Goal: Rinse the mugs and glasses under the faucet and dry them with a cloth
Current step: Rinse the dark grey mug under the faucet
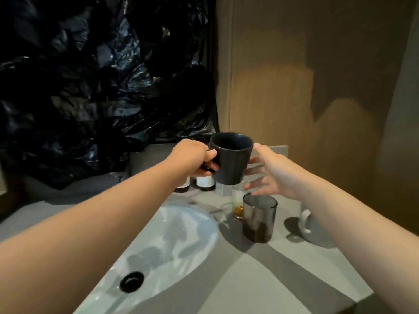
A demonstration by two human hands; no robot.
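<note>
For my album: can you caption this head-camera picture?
Left hand holds a black mug by its handle over the counter, open right hand beside it, sink nearby.

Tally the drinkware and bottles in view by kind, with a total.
Mugs: 2, matte black ceramic mug in the left hand, white ceramic mug on the grey counter.
Glasses: 2, smoked grey glass tumbler, clear glass with amber dregs.
Bottles: 2, dark white-labelled bottle, second dark bottle.
Total: 6

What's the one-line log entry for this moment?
left hand: grip on black mug handle, mug raised | right hand: open, at mug's side | smoked glass, white mug: on counter
</note>
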